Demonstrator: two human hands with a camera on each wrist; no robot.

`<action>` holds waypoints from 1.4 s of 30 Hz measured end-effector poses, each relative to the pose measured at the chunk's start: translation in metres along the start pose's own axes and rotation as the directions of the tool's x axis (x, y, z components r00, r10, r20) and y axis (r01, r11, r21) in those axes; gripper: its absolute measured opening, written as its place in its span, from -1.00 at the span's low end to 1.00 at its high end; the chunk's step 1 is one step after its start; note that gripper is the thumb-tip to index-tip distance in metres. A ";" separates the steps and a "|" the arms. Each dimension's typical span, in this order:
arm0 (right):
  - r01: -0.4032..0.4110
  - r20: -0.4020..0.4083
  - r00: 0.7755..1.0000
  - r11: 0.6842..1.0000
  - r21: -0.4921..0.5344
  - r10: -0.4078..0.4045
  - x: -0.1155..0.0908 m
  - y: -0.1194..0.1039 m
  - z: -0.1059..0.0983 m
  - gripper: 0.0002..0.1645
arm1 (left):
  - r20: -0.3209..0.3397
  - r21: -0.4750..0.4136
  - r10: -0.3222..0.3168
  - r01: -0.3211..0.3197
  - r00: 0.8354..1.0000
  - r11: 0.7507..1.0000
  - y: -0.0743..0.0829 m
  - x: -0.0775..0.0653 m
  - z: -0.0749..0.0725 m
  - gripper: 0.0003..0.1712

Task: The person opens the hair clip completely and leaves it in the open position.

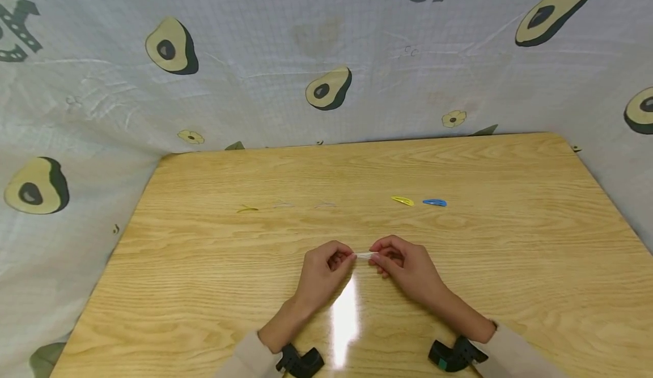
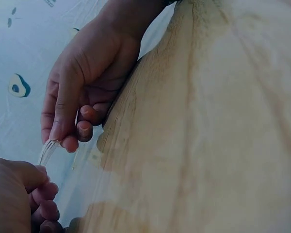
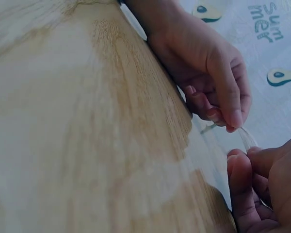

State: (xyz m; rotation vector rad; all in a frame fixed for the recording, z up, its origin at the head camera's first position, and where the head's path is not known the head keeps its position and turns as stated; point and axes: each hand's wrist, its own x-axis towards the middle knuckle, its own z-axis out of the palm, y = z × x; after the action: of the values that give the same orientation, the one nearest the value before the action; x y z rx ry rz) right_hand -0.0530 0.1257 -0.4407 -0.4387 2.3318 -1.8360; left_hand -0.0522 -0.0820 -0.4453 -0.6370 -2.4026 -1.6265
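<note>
Between my two hands, a short white bundle of thin strands (image 1: 364, 255) is stretched above the table. The thumb and fingertips of my left hand (image 1: 322, 271) pinch its left end, and my right hand (image 1: 410, 269) pinches the right end. In the left wrist view the strands (image 2: 48, 152) look pale and partly see-through. In the right wrist view part of the bundle (image 3: 248, 139) runs between the fingertips. Both ends are hidden in the fingers, and I cannot tell exactly what the bundle is.
A yellow snap hair clip (image 1: 403, 201) and a blue one (image 1: 435, 203) lie beyond my right hand on the wooden table (image 1: 204, 287). Further left are a thin yellow crossed strand (image 1: 247, 208) and two pale thin pieces (image 1: 283, 204). An avocado-print sheet (image 1: 245, 43) hangs behind.
</note>
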 end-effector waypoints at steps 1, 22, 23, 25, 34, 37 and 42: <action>0.008 -0.005 1.000 1.000 -0.016 -0.009 0.000 0.000 0.000 -0.84 | -0.006 0.008 0.018 -0.018 1.000 1.000 -0.001 0.000 0.000 -0.94; -0.058 -0.047 0.997 0.998 -0.009 0.057 -0.001 -0.007 -0.001 -0.82 | -0.018 0.050 0.162 -0.161 0.987 0.986 -0.004 0.002 0.001 -0.93; -0.055 -0.047 0.997 0.998 -0.010 0.054 -0.001 -0.007 -0.001 -0.83 | -0.015 0.053 0.163 -0.162 0.986 0.985 -0.004 0.002 0.001 -0.93; -0.052 -0.051 0.997 0.999 -0.008 0.052 -0.002 -0.006 -0.001 -0.83 | -0.009 0.061 0.161 -0.160 0.987 0.985 -0.004 0.002 0.001 -0.92; -0.012 -0.073 0.997 1.000 -0.004 0.011 -0.003 -0.005 0.001 -0.86 | -0.004 0.065 0.179 -0.178 0.984 0.982 -0.003 0.003 0.000 -0.90; -0.004 -0.078 0.997 1.000 -0.006 0.003 -0.003 -0.005 0.001 -0.87 | -0.006 0.062 0.197 -0.196 0.980 0.979 -0.003 0.003 0.000 -0.90; -0.010 -0.088 0.996 1.000 -0.026 0.007 -0.005 -0.006 0.002 -0.89 | -0.011 0.054 0.226 -0.225 0.974 0.973 -0.004 0.002 0.000 -0.88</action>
State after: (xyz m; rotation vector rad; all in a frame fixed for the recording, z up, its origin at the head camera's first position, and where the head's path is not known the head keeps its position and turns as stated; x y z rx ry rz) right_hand -0.0472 0.1242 -0.4359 -0.3571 2.4136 -1.8592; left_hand -0.0554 -0.0826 -0.4487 -0.8483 -2.2573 -1.4653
